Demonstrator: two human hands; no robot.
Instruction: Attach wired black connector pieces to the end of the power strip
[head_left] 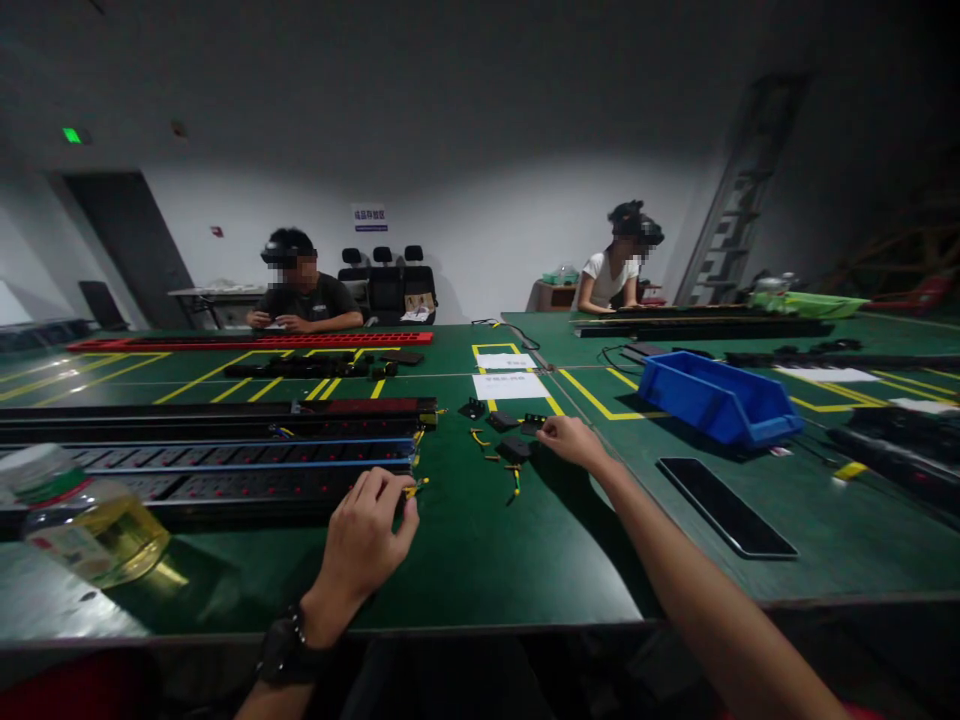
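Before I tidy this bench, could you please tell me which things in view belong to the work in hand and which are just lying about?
Likely in the work:
- strips, by the left hand
- black parts, by the right hand
- short wires

Apparently just lying about:
- bottle
- phone

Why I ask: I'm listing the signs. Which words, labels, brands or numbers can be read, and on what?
"成品存放区" on the wall sign; its lower line is too small.
Too blurred to read: front paper, back paper, bottle label, green lit sign.
No legible brand or number.
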